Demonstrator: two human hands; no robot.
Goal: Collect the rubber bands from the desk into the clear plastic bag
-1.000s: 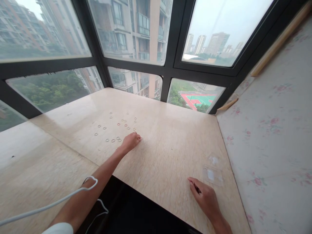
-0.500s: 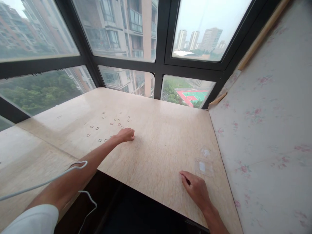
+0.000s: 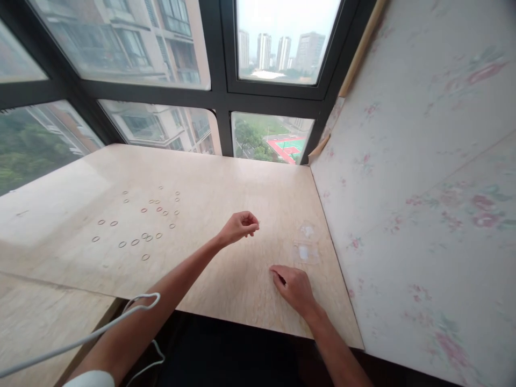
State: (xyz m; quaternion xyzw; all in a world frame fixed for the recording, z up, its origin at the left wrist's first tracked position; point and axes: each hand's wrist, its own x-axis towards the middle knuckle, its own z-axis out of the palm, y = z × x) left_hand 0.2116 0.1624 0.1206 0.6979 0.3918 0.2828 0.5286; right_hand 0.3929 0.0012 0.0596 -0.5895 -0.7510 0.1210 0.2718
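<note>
My left hand (image 3: pixel 241 226) is raised over the middle of the tabletop, thumb and fingers pinched together. A tiny pale speck shows at its fingertips, too small to name. Resting on the tabletop near the front edge, my right hand (image 3: pixel 294 287) has its thumb and fingers pressed together; what they hold, if anything, is hidden. Just beyond the right hand lies a clear plastic box (image 3: pixel 305 252), with a second clear piece (image 3: pixel 307 230) behind it. Several thin rings, like small elastic bands, lie scattered on the left, among them a reddish ring (image 3: pixel 159 209) and a dark ring (image 3: pixel 145 257).
The pale marbled tabletop (image 3: pixel 226 188) reaches back to dark-framed windows (image 3: pixel 220 98). A flower-patterned wall (image 3: pixel 403 188) borders it on the right. A white cable (image 3: pixel 84 339) crosses my left forearm. Below the front edge is a dark space (image 3: pixel 226 349).
My left hand has lifted away from the scattered rings and moved right, toward my right hand. The right hand keeps its pinched pose on the tabletop. The view has turned to the right.
</note>
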